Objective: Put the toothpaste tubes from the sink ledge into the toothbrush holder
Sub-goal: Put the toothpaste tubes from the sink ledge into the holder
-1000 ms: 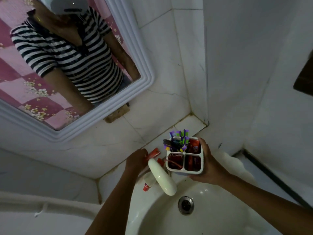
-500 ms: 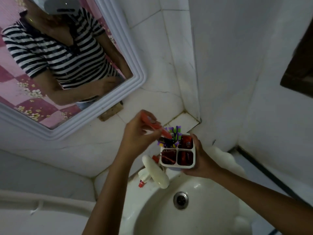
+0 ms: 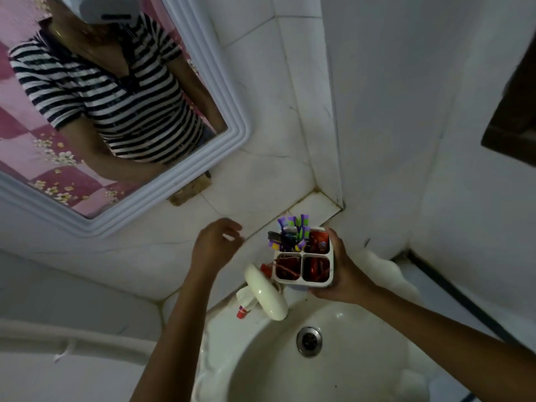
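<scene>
My right hand (image 3: 343,274) grips a white four-compartment toothbrush holder (image 3: 304,281) above the back of the sink. Purple and green toothbrushes (image 3: 293,233) stick out of its far-left compartment; the other three compartments hold red toothpaste tubes (image 3: 316,268). My left hand (image 3: 216,245) hovers to the left of the holder with fingers apart and nothing in it. On the ledge behind the tap lies a white tube with a red cap (image 3: 245,307), and another red tube (image 3: 265,268) peeks out just left of the holder.
A cream tap (image 3: 265,294) juts over the white basin (image 3: 261,358) with its metal drain (image 3: 309,340). A white-framed mirror (image 3: 203,158) hangs on the tiled wall at left. The wall corner stands close behind the holder.
My left hand lifted a red tube from the ledge, brought it over the holder, let it go, and has drawn back to the left, empty. The holder stays in my right hand.
</scene>
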